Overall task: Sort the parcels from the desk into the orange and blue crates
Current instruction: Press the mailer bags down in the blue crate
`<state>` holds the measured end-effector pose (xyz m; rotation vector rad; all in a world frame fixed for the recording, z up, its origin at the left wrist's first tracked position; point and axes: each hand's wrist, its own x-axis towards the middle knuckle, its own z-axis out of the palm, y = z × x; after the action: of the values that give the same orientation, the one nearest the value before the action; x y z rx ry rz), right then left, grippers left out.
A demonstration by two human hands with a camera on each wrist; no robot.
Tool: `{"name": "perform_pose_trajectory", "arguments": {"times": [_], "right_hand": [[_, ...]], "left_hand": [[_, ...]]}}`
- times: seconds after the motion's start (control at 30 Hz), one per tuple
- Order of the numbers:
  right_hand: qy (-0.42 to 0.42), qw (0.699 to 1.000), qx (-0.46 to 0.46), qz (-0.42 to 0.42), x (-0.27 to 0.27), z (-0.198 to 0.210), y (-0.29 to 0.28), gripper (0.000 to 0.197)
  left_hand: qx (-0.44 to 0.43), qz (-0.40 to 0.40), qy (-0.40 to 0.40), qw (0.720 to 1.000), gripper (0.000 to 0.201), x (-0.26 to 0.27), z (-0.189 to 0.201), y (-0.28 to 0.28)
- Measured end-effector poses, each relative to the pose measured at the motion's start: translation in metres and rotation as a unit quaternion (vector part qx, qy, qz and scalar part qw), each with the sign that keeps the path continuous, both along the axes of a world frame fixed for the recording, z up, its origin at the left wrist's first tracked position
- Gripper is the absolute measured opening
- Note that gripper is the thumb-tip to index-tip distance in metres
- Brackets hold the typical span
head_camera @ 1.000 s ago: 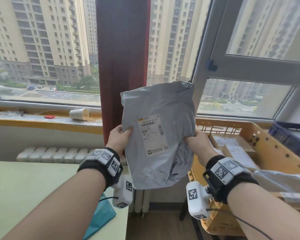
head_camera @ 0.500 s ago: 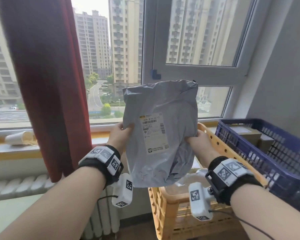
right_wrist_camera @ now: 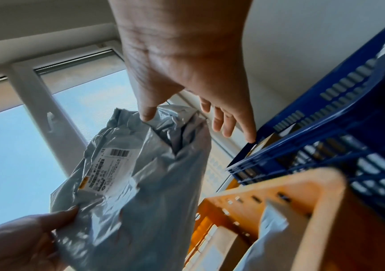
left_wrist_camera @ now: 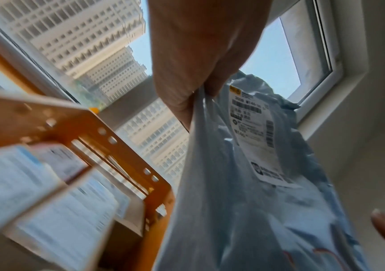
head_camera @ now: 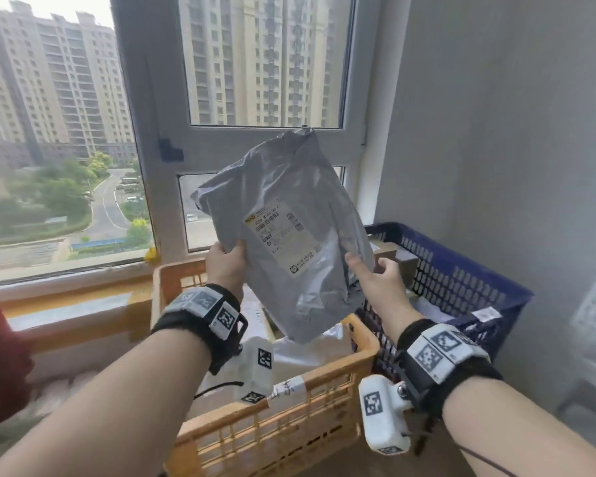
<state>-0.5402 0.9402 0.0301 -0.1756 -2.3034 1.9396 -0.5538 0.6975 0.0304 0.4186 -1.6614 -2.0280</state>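
Grey parcel [head_camera: 283, 235] hanging tilted over orange crate [head_camera: 276, 418], beside blue crate [head_camera: 461, 273]; left hand [head_camera: 225, 266] pinching its edge, right hand [head_camera: 375, 280] spreading fingers, thumb touching.

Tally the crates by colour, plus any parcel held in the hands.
Orange crate: 1
Blue crate: 1
Grey mailer bag, pinched by the left hand, right hand open beside it: 1
Total: 3

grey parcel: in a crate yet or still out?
Out. The grey parcel hangs above the orange crate, pinched by the left hand.
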Motion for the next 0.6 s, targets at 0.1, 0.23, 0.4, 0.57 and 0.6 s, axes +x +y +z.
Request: {"name": "perform_pose_trajectory", "arguments": {"times": [0.1,0.23,0.4,0.57,0.6], "right_hand": [[-0.051,0.997,-0.061,0.008,-0.01,-0.005,0.037,0.112],[-0.063,0.987,-0.148,-0.018,-0.034,-0.018,0.075,0.115],[-0.017,0.984,-0.138,-0.115,-0.05,-0.016,0.125,0.025],[0.01,0.978,-0.069,-0.196,-0.076,-0.016,0.18,0.027],[0.016,0.976,-0.047,-0.213,-0.083,-0.015,0.191,0.025]], "left_hand": [[0.027,-0.025,0.014,0.999,0.033,-0.032,-0.005,0.046],[0.061,-0.066,0.015,0.996,0.043,-0.053,-0.005,0.107],[0.114,-0.143,-0.019,0.983,0.025,-0.067,-0.003,0.163],[0.064,-0.202,-0.041,0.977,0.033,-0.097,-0.013,0.196],[0.05,-0.196,-0.041,0.978,0.033,-0.105,-0.013,0.202]]}}
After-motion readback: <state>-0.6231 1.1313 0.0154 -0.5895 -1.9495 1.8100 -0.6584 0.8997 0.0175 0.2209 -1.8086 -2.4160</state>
